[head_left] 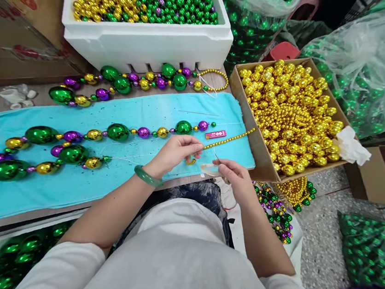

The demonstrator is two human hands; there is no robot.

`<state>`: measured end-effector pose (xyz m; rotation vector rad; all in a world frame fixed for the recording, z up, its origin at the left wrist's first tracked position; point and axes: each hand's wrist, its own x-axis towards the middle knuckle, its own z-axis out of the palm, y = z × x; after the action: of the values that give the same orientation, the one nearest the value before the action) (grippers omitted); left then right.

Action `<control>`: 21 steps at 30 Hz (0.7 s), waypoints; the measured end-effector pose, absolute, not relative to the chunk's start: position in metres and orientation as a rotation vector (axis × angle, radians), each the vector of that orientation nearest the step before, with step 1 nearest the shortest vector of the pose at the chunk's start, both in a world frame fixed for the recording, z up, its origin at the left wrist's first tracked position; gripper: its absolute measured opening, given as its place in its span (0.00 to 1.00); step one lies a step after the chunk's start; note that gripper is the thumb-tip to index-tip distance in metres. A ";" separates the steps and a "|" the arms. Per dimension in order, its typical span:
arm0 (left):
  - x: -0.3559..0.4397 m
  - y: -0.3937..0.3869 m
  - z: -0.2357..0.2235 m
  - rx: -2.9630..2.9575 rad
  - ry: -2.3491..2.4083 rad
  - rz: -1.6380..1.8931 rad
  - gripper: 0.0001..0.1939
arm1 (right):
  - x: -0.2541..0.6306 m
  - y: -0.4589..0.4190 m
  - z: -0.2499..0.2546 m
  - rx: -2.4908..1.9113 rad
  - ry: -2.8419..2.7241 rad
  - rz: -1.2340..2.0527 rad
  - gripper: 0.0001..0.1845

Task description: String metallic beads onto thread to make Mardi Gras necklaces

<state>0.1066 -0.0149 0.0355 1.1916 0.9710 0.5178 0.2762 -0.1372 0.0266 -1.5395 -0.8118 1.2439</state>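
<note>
My left hand (182, 150) is closed, thumb and fingers pinching one end of a strand of small gold beads (231, 138). The strand runs right toward the carton, and a short curl of it shows under my fingers. In my right hand (234, 175), also closed, is a small pale tool (209, 169) with a thin metal tip close to the strand; its exact kind is unclear. Behind my hands lies a small pink packet (216, 134). A necklace of large green, purple and gold beads (118, 132) loops across the blue towel (148, 107), white string trailing from it.
A finished-looking bead necklace (122, 85) lies beyond the towel, before a white foam box (148, 42) of loose beads. At right stands a carton (236, 82) of gold beads with white tissue (354, 145) on its edge. Bagged green beads (371, 248) sit on the floor.
</note>
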 end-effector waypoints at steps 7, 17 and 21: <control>0.109 -0.021 0.024 1.238 1.206 0.659 0.14 | 0.290 -0.152 0.052 -1.382 -0.558 0.335 0.15; 0.114 -0.038 0.029 1.329 1.077 0.686 0.14 | 0.262 -0.131 0.022 -1.483 -0.474 1.355 0.22; 0.114 -0.043 0.026 1.368 1.061 0.682 0.12 | 0.259 -0.124 0.011 -1.417 -0.340 1.416 0.23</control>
<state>0.1138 -0.0425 0.0263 1.3678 1.0612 0.6815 0.2587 -0.1245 0.0112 -1.4167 -0.3395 1.4163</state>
